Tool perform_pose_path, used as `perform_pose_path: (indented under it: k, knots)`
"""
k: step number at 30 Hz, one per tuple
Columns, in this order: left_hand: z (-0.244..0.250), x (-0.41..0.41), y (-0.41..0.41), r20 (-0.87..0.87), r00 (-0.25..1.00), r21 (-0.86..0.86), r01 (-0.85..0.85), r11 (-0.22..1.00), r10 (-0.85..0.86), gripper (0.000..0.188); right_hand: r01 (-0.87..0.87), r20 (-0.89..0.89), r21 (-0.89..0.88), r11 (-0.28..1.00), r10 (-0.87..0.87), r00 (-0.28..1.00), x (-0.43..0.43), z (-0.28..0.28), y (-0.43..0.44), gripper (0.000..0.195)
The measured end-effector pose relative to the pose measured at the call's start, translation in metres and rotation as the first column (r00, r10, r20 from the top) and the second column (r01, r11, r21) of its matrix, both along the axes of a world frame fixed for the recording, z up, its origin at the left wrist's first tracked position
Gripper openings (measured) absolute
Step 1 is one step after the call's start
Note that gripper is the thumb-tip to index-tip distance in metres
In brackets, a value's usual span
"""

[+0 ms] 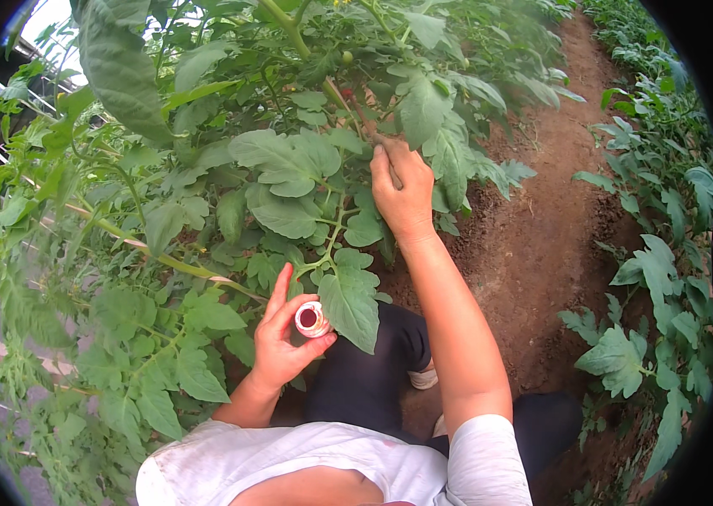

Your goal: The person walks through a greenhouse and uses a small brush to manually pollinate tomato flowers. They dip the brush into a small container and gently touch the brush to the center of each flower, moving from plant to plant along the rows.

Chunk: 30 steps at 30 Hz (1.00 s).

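Observation:
My left hand [277, 351] grips a small white bottle [313, 318] whose open mouth faces up. Dark red stuff shows inside, and reddish smears mark its rim. A tomato leaf [351, 300] hangs right beside the bottle. Farther forward, my right hand [404, 190] is closed around a thin brown stick [364, 119], perhaps a brush, with a red tip [347, 94]. That tip is among the foliage close to a tomato stem [334, 95]; whether they touch, I cannot tell. Leaves partly hide the fingers' far side.
Dense tomato plants fill the left, with a thick slanting stem [185, 265] and a small green tomato [347, 57]. A bare soil path [521, 253] runs forward on the right. Another plant row [660, 303] borders it. My bent knee [369, 373] is below the leaves.

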<state>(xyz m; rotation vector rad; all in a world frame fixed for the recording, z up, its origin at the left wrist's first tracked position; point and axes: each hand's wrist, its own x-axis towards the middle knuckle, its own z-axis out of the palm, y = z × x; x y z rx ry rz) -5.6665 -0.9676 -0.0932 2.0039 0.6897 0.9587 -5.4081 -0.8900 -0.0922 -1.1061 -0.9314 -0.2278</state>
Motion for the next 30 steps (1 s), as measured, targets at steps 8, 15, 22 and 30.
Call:
perform_pose_path:
  k: [8,15,22,30]
  knots:
    - [-0.005,-0.011,-0.002,-0.034,0.999,-0.001,-0.003,1.000,0.003,0.054,-0.040,-0.072,0.036,0.999,0.043,0.996,0.002,0.004,-0.007,0.015]
    - [-0.008,-0.017,-0.003,-0.067,0.998,0.003,-0.017,1.000,0.018,0.054,-0.112,-0.199,0.009,0.994,0.112,0.974,0.012,-0.008,-0.004,0.013]
    - [-0.009,-0.027,-0.003,-0.093,0.994,0.029,-0.047,0.998,0.050,0.054,-0.226,-0.450,0.099,0.969,0.246,0.858,0.005,0.000,-0.006,0.011]
    - [-0.013,-0.034,-0.001,-0.081,0.996,0.032,-0.022,0.999,0.025,0.054,-0.152,-0.378,0.128,0.980,0.190,0.906,0.002,0.005,-0.009,0.012]
